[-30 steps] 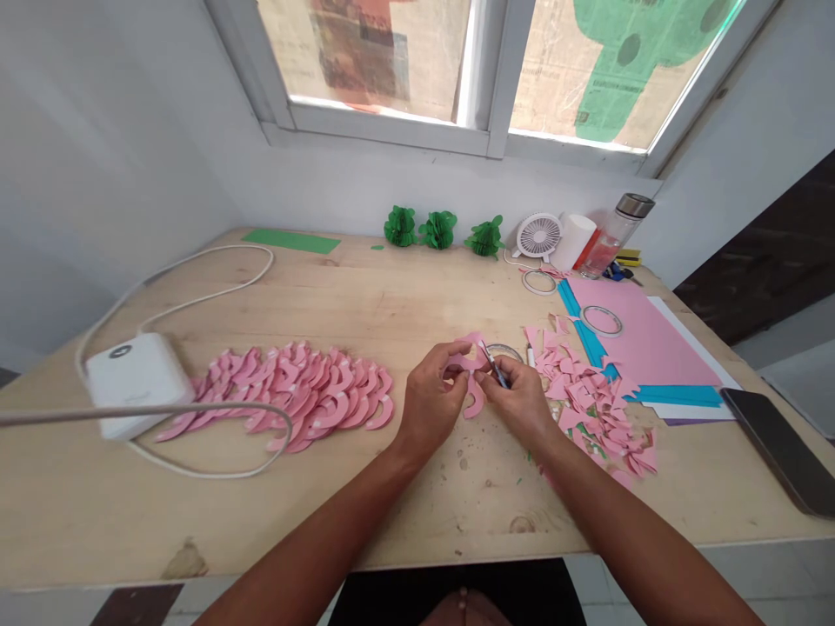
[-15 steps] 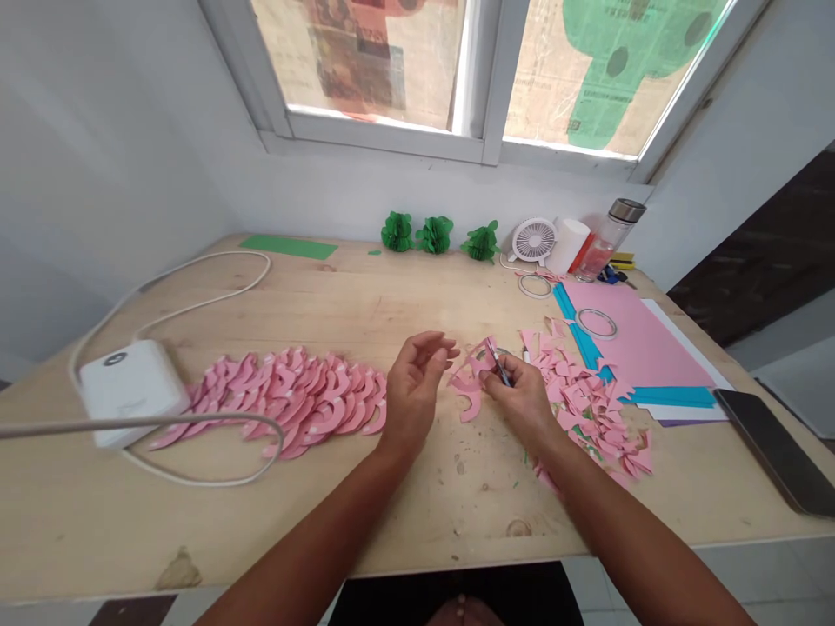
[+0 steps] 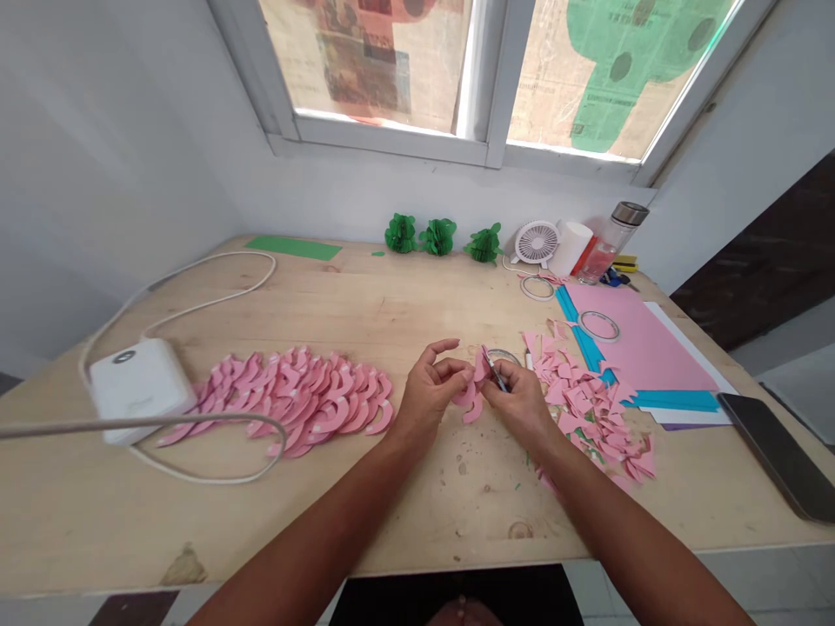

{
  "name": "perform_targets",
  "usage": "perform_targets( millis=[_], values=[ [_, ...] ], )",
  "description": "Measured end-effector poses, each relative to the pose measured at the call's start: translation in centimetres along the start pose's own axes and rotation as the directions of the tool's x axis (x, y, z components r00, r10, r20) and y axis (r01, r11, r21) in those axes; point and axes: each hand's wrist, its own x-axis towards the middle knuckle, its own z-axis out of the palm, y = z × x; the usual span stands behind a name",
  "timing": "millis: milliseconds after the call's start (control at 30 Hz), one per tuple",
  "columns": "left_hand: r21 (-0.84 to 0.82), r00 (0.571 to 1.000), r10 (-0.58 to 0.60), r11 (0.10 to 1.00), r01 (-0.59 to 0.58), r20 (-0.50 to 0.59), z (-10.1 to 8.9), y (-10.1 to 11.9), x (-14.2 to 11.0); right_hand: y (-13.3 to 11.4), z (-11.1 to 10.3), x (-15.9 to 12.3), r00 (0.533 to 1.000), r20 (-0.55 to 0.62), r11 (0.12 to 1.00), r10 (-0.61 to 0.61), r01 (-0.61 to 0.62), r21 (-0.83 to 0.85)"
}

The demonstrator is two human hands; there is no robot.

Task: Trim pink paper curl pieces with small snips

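My left hand (image 3: 427, 391) pinches a pink paper piece (image 3: 481, 367) between thumb and fingertips. In my right hand (image 3: 524, 402) is a pair of scissors (image 3: 497, 376), with its blades against that paper; most of the handles are hidden by the fingers. A curved pink paper cutout (image 3: 472, 410) shows just below the fingertips. To the left of my left hand lies a heap of curved pink cutouts (image 3: 339, 407) with small white patches. Pink paper scraps (image 3: 584, 396) are scattered to the right of my right hand.
A white box (image 3: 140, 387) with a looping cable stands left. Green paper ornaments (image 3: 436, 236), a small fan (image 3: 536, 243) and a bottle (image 3: 610, 245) line the back. Pink sheets (image 3: 665, 348), a tape roll (image 3: 598, 326) and a phone (image 3: 779, 454) lie right.
My left hand has moved right and closed on the pink paper at the scissors; it was open and apart before. My right hand stays in nearly the same place.
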Motion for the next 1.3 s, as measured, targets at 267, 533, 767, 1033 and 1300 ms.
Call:
perform_targets(
  millis=[267,533,767,1033,1300],
  values=[
    [0.038,0.991,0.023,0.999,-0.018,-0.135,-0.01,0.09,0.22,-0.53,-0.02,-0.16,0.999,0.001,0.996,0.046,-0.046,0.082],
    [0.065,0.998,0.02,0.998,-0.016,-0.06,0.41,-0.27,-0.14,-0.12,-0.08,-0.12,0.997,-0.066,0.994,0.049,-0.043,0.101],
    [0.095,1.0,0.001,0.996,0.002,-0.027,0.75,-0.31,-0.39,-0.01,-0.24,-0.12,0.998,-0.058,0.998,0.02,-0.016,0.057],
    [0.037,0.999,-0.015,0.999,0.016,-0.044,0.53,0.25,-0.53,-0.3,-0.27,-0.24,0.998,-0.051,0.999,0.042,-0.04,0.025],
    [0.005,0.999,0.031,1.0,-0.031,0.019,0.24,0.09,-0.61,-0.47,-0.21,-0.09,0.998,-0.055,1.0,0.021,-0.022,-0.022]
  ],
)
